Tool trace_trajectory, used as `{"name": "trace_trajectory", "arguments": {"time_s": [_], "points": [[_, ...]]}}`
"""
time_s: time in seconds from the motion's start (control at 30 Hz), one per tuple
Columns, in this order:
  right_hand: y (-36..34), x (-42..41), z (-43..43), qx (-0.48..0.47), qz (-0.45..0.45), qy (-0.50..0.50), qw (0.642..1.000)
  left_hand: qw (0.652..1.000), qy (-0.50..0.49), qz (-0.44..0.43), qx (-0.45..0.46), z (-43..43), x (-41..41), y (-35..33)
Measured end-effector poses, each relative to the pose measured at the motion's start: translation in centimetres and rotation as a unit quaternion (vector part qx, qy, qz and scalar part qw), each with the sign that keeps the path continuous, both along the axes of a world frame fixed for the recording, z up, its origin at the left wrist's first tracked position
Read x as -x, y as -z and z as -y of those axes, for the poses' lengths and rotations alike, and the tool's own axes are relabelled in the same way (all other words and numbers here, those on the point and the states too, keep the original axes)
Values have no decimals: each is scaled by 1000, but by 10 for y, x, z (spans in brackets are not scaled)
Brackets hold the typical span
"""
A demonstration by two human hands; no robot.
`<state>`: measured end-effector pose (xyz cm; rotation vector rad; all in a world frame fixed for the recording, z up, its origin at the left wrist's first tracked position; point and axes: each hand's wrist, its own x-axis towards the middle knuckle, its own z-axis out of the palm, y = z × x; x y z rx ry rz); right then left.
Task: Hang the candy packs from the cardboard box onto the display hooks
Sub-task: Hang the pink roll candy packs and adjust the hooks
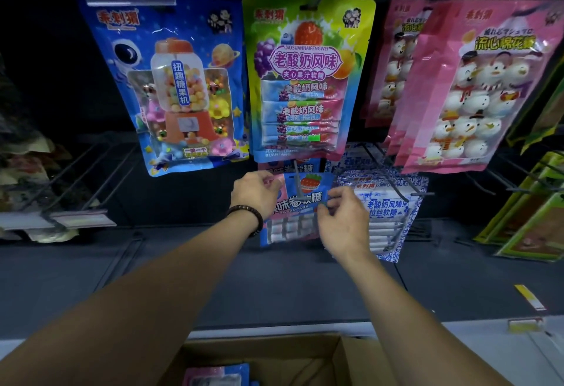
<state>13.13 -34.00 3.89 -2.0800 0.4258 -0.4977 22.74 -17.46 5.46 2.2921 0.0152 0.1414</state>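
While the head view looks down along both bare forearms, the left hand point(256, 192) and the right hand point(341, 221) meet at a blue-and-pink candy pack point(305, 199) with a strawberry printed near its top. The left hand, with a dark bead bracelet point(247, 216) on its wrist, has its fingers curled round the pack's upper left corner. The right hand pinches the pack's right edge between thumb and fingers. The pack is held upright against the lower row of the display, and a grey display hook point(297, 181) runs down across its top part. Whether the pack's hole is already on the hook cannot be told. Just behind the pack, the top of a similar pack point(287, 167) shows on the same hook.

To the right, touching the held pack's side, hangs a stack of blue-and-white packs point(386, 211). In the row above hang a blue gumball-machine pack point(183, 86), a green-and-yellow fruit pack point(308, 80) directly over the hands, and pink snowman packs point(473, 89). Bare wire hooks point(91, 172) jut out at the left, and green packs point(534, 218) lean at the far right.

At the bottom edge sits the open cardboard box point(345, 355), well below the hands, with one more blue-and-pink pack point(213, 375) lying inside it.
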Motion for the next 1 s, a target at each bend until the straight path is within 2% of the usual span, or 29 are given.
{"name": "trace_trajectory", "arguments": {"time_s": [0.13,0.27,0.4,0.5,0.57,0.67,0.73,0.83,0.9,1.0], "points": [[9,13,-5,-3,-71,-62,996,1000,-2,9,-9,-9,11,-5],[10,24,-7,-63,-165,-156,972,1000,4,-1,27,-45,44,-1],[5,41,-16,-24,-223,-237,945,988,137,-61,-29,-103,102,-8],[16,57,-38,-27,-266,-265,926,965,241,-87,-62,-141,152,-12],[34,70,-60,-49,-308,-283,907,941,291,-108,-132,-162,177,-5],[82,89,-93,-102,-381,-273,877,912,323,-126,-219,-188,196,16],[124,104,-114,-128,-404,-255,869,903,323,-129,-253,-200,201,30],[187,136,-143,-162,-435,-211,860,865,337,-151,-339,-209,206,39],[224,158,-155,-206,-455,-163,851,846,364,-177,-347,-212,206,44],[260,186,-164,-284,-485,-113,820,835,392,-225,-314,-220,206,49]]}}
